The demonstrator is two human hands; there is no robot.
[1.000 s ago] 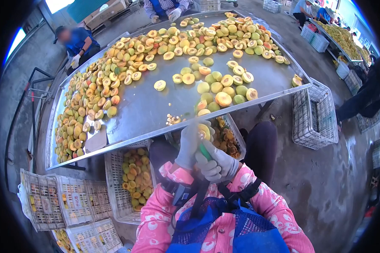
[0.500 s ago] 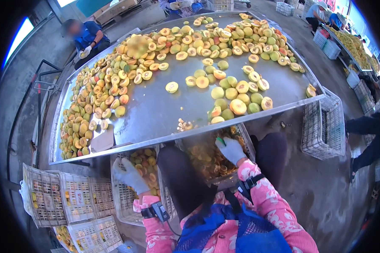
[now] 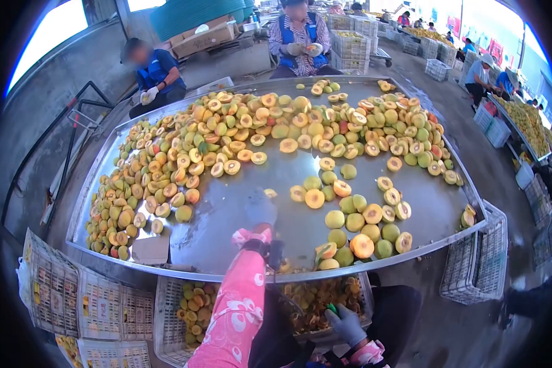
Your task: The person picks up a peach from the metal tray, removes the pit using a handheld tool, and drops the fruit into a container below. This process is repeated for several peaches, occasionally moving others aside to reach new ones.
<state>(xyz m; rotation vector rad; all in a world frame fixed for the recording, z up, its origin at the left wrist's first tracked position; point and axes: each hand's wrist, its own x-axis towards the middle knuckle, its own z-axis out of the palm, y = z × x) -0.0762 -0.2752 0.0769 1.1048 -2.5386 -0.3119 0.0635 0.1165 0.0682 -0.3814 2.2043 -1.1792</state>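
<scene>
Halved fruit, yellow-green with brown centres, lies across the metal table (image 3: 214, 251). Reaching over the tabletop, my left hand (image 3: 260, 211) is gloved and smeared by motion, close to a single fruit half (image 3: 270, 193); its fingers cannot be made out. My right hand (image 3: 346, 325), also gloved, is low in front of the table, closed on a small green tool (image 3: 332, 308). Beneath it is a crate (image 3: 366, 300) of cut fruit and scraps. To the left stands another crate (image 3: 165, 319) holding fruit.
Two people in blue vests sit beyond the table, one at the far left (image 3: 159, 76), one at the far edge (image 3: 300, 37). Stacked crates (image 3: 104, 306) stand at lower left, an empty-looking crate (image 3: 472, 264) at right. More workers and a fruit-covered table (image 3: 527, 122) are at upper right.
My left hand has moved up from above the left crate to over the tabletop. The view has tilted upward, showing more of the far side. My right hand still holds the green tool.
</scene>
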